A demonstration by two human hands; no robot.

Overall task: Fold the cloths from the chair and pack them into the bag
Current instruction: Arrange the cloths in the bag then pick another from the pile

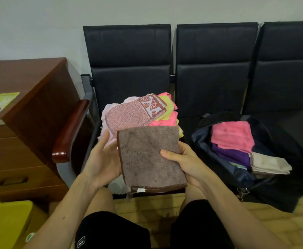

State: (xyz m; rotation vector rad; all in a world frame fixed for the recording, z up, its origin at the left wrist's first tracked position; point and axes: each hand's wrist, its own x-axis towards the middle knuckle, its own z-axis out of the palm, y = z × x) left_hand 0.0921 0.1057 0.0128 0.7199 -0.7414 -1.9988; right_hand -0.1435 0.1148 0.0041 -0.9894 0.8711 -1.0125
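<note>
A folded brown cloth (148,155) is held flat in front of me over the chair's front edge. My right hand (184,163) grips its right side, thumb on top. My left hand (103,159) is at its left edge with fingers straight, palm against the cloth. Behind it, a heap of unfolded cloths (140,112), pink patterned, bright pink and yellow, lies on the left black chair seat. An open dark bag (206,141) sits on the middle seat, with folded pink (231,135), purple (231,155) and beige (269,163) cloths inside.
A row of black chairs (217,69) stands against the wall. The chair's wooden armrest (70,132) is to the left, beside a brown drawer cabinet (21,123) with a green booklet on top. A yellow box (5,225) sits at lower left.
</note>
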